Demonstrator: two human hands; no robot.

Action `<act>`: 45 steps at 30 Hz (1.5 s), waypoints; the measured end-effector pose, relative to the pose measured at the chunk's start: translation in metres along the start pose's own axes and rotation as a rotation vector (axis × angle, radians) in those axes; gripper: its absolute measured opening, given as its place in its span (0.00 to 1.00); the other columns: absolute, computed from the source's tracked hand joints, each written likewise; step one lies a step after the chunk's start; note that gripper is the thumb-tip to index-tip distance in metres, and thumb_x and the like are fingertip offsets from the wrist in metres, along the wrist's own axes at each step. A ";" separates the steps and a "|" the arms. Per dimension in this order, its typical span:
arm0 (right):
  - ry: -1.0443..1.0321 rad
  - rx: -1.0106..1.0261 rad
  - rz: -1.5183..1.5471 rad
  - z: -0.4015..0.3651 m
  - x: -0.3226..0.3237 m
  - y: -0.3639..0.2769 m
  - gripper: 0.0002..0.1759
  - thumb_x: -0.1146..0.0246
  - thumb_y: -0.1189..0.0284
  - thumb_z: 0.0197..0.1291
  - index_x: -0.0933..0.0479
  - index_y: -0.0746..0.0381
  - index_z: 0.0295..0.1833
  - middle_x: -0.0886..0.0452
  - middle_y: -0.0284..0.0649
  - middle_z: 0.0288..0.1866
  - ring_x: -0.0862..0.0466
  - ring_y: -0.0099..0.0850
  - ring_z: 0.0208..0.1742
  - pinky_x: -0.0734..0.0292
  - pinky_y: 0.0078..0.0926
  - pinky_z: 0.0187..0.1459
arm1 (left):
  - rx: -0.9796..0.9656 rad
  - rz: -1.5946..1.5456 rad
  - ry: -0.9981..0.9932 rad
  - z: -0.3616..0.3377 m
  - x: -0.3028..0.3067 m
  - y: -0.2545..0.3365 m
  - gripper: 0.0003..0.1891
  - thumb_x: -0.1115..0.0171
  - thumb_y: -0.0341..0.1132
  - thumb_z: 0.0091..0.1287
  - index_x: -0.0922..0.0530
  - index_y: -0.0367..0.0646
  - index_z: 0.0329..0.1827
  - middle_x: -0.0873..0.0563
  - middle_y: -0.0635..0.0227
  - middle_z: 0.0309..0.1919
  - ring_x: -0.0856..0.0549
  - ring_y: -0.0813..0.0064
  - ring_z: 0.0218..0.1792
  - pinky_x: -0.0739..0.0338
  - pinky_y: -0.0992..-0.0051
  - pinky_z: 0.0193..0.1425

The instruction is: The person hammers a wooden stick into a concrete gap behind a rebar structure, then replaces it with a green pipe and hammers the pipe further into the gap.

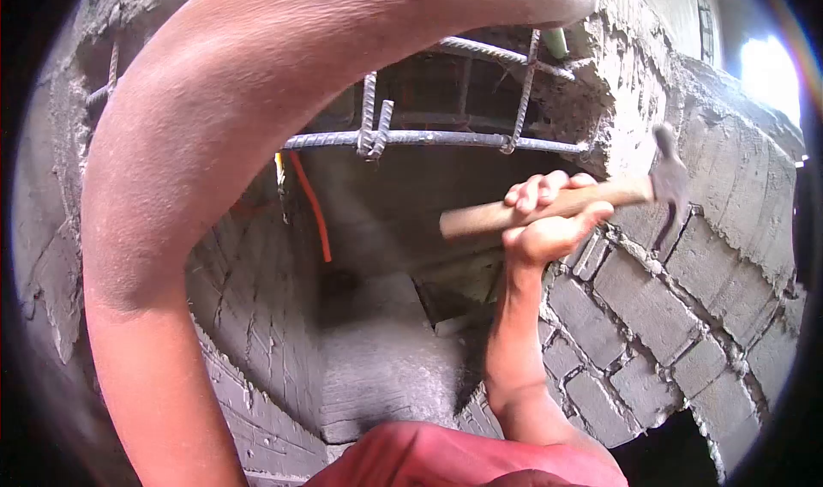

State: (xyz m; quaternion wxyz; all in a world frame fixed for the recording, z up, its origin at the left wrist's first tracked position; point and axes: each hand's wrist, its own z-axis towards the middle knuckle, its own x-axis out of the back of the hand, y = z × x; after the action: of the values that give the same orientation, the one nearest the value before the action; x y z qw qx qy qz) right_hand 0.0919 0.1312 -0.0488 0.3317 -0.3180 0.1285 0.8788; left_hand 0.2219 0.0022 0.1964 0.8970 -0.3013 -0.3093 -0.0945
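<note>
Hammer (621,192), claw type, wooden handle, metal head slightly blurred: the landmark for this entry, raised before the block wall (639,294). Right hand (549,240): clenched about the handle, fingers (533,192) wrapped over it, thumb lying along it toward the head, butt end projecting free. Left hand: out of view; whether its fingers grasp anything cannot be told. Left arm (163,170): bent, sweeping up on the left of the hammer and across above it, the foremost item, screening the upper left of the opening and part of the steel. Ribbed horizontal bar (446,138): above the handle, apart from it, running behind the arm. Upright bars (527,88): crossing it above the handle. Green pipe stub (555,43): above the hammer, close to the bars. Rough concrete edge (630,93): directly above the hammer head, bounding the space on that side. Orange strip (314,208): hanging left of the butt end, well apart. Plastered wall (257,307): farther left and lower. Grey slab (377,358): below and left of the handle. Red shirt (454,457): below the hammer, at the lower edge. Bright opening (771,71): above and right of the hammer head.
</note>
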 end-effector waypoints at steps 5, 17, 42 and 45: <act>0.114 0.137 0.009 0.015 -0.020 0.010 0.36 0.55 0.26 0.62 0.32 0.49 0.48 0.34 0.31 0.25 0.33 0.28 0.19 0.30 0.34 0.23 | -0.046 -0.060 0.036 0.003 -0.001 -0.009 0.19 0.44 0.49 0.75 0.14 0.43 0.42 0.19 0.73 0.21 0.28 0.78 0.18 0.30 0.73 0.21; 0.220 0.061 -0.052 0.023 -0.036 0.004 0.37 0.57 0.25 0.62 0.34 0.50 0.45 0.34 0.33 0.23 0.34 0.29 0.15 0.30 0.34 0.19 | -0.111 -0.129 0.105 0.006 -0.003 -0.015 0.18 0.43 0.47 0.74 0.13 0.42 0.42 0.17 0.71 0.22 0.25 0.75 0.19 0.28 0.72 0.23; 0.079 -0.306 -0.279 0.022 -0.024 0.002 0.30 0.58 0.35 0.71 0.34 0.53 0.47 0.33 0.32 0.24 0.32 0.27 0.18 0.29 0.34 0.22 | -0.164 -0.166 0.132 0.012 -0.007 -0.006 0.15 0.43 0.42 0.73 0.13 0.40 0.43 0.13 0.65 0.25 0.18 0.69 0.23 0.23 0.68 0.27; 0.016 -0.453 -0.517 0.023 -0.021 -0.018 0.27 0.56 0.41 0.75 0.34 0.56 0.45 0.32 0.34 0.24 0.31 0.28 0.16 0.28 0.33 0.19 | -0.162 -0.158 0.127 0.015 -0.005 -0.007 0.15 0.43 0.41 0.73 0.12 0.40 0.43 0.12 0.65 0.26 0.17 0.69 0.23 0.22 0.68 0.27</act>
State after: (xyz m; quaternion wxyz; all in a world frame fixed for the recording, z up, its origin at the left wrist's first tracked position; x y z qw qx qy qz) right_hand 0.1045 0.1441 -0.0181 0.4635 -0.4128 -0.1524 0.7691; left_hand 0.2081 0.0058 0.2057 0.8771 -0.3410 -0.2661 -0.2086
